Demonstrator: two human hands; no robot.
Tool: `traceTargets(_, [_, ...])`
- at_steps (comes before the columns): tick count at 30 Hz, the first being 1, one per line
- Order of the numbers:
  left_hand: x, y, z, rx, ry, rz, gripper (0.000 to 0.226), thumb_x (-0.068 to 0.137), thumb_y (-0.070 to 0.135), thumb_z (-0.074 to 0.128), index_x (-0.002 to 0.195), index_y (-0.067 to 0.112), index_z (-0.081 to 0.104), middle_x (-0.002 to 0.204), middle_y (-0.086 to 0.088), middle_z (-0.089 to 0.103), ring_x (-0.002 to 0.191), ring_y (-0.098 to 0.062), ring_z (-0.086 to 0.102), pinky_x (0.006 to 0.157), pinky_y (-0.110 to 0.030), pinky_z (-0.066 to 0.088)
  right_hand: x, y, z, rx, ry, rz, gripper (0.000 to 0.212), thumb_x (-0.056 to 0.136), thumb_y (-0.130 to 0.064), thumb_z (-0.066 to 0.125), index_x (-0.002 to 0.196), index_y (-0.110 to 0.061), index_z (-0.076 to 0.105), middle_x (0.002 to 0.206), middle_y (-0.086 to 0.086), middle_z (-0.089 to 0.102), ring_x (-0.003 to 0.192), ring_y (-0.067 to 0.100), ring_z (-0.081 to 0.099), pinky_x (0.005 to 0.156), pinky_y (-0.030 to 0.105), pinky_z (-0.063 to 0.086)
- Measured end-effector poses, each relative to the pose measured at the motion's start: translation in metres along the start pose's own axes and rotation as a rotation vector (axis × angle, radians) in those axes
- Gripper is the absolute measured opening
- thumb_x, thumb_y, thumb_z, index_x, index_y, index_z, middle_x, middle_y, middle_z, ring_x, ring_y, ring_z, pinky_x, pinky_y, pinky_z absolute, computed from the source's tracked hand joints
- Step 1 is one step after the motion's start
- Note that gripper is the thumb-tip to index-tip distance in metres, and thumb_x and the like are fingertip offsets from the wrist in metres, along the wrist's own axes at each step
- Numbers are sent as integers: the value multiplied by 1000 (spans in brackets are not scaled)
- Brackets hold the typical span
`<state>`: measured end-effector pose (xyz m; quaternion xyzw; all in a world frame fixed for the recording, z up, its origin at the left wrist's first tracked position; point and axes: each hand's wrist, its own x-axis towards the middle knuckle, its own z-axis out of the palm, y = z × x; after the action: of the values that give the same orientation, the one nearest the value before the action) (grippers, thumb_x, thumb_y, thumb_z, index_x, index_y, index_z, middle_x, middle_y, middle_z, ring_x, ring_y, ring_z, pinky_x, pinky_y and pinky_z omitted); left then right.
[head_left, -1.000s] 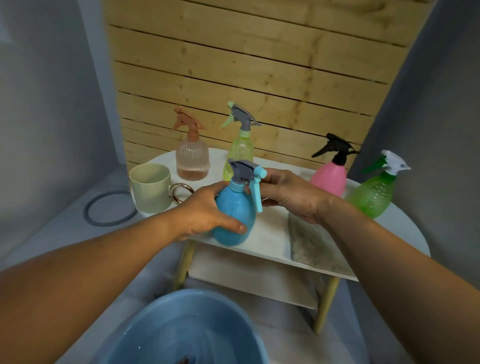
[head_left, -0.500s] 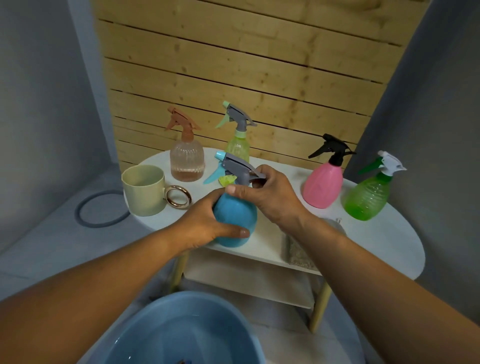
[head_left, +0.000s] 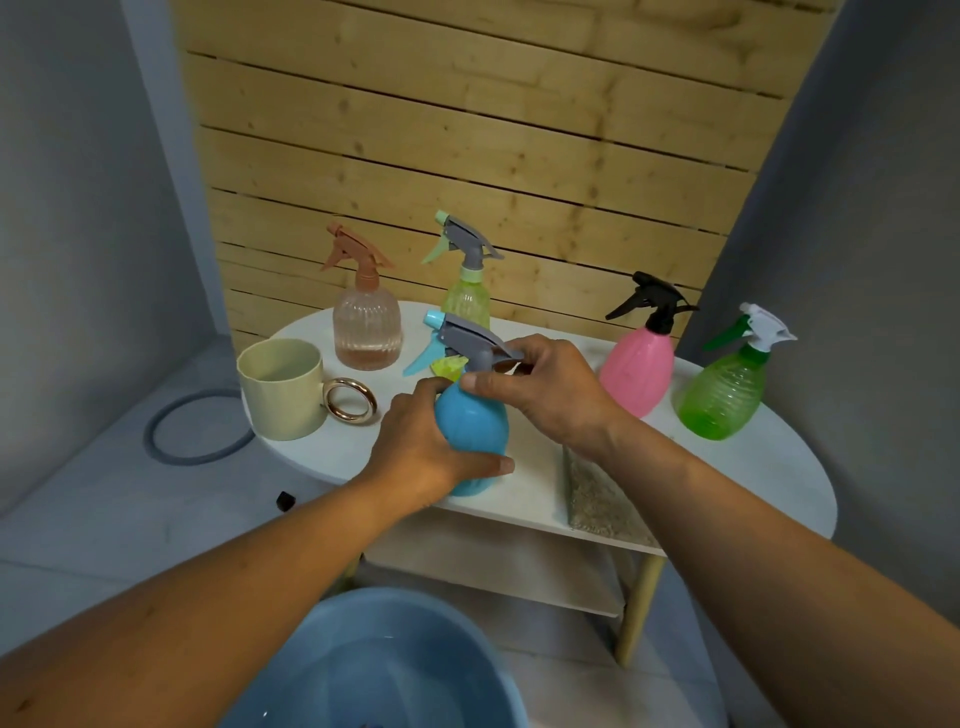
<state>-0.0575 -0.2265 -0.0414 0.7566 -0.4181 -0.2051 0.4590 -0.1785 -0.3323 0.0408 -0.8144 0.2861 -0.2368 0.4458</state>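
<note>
Near the front of the white bench (head_left: 769, 467), a blue spray bottle (head_left: 470, 431) is stood upright, its body clasped by the fingers (head_left: 423, 392) of the left hand (head_left: 415, 452) to steady it while its grey trigger head (head_left: 467, 338) is pinched by the right hand (head_left: 556, 395), apparently for twisting. Its contents are hidden by opaque plastic; a little liquid is seen in the peach bottle (head_left: 368, 327) behind.

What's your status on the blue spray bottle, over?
Left hand grips blue spray bottle body. Right hand pinches its grey sprayer head. Bottle upright on white table. Nothing blocking.
</note>
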Motion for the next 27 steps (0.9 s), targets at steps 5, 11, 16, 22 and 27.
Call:
traceTargets(5, [0,-3,2,-7,-46,10,116,32,73,91,132,42,42,123,8,55,111,-15,59,89,-43,59,1,-4,-5,-91,-4,-36,30,74,-43,87,94,-26,74,102,0,71,93,19,68,87,45,58])
traceTargets(11, [8,-2,5,-135,-53,31,97,35,53,97,120,45,52,117,13,65,108,-14,65,91,-47,58,11,-29,-34,-258,-81,-120,16,86,-35,79,95,-22,79,85,-2,75,84,21,67,81,43,54])
traceTargets(16, [32,35,16,-192,-86,77,101,46,44,99,132,34,46,118,14,62,105,-9,63,86,-33,58,36,-47,-77,-400,-20,-104,16,84,-39,80,90,-23,79,85,2,75,77,21,64,74,41,54])
traceTargets(22, [77,61,41,-287,-39,109,86,62,21,98,132,21,47,117,8,61,104,-7,62,80,-25,57,81,-49,-120,-530,54,-86,19,83,-38,80,97,-25,79,86,-5,74,85,16,63,78,36,51])
traceTargets(27, [106,48,61,-277,-22,80,87,67,20,95,139,21,47,119,1,62,109,-22,64,95,-46,56,110,-34,-129,-601,68,-42,23,80,-40,82,99,-26,79,87,-13,72,95,15,65,94,43,51])
